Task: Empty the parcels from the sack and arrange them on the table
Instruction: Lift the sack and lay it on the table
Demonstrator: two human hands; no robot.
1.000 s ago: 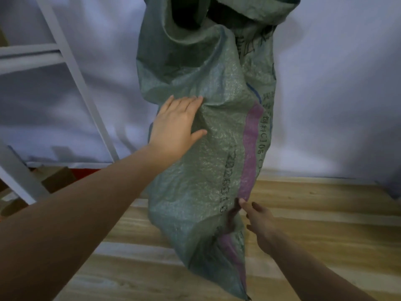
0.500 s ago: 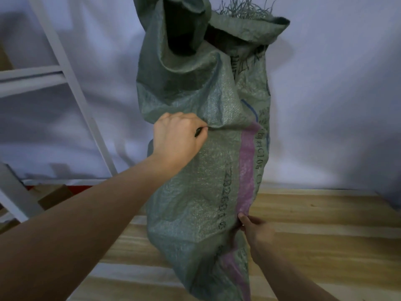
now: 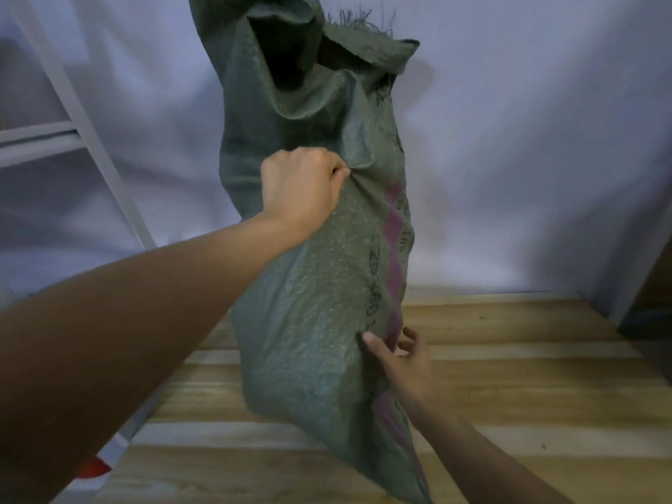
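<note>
Left hand (image 3: 302, 187) clenches a fold of the upright sack (image 3: 320, 285) (mouth open), right hand (image 3: 403, 361) pinching it low above the desk (image 3: 527, 376).

Draped backdrop behind a wooden counter

A wrinkled pale lilac-white cloth backdrop (image 3: 527, 158) hangs behind the light striped wooden-plank counter (image 3: 527, 376); a grey-white metal frame (image 3: 91, 140) stands at the left.

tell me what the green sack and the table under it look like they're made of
Sack: probably woven plastic fabric, dull green with a slight sheen; fine weave texture, frayed strands at its open mouth, printed purple stripe.
Table: looks like wood or wood-look laminate, matte; light and darker plank bands with grain lines.
</note>
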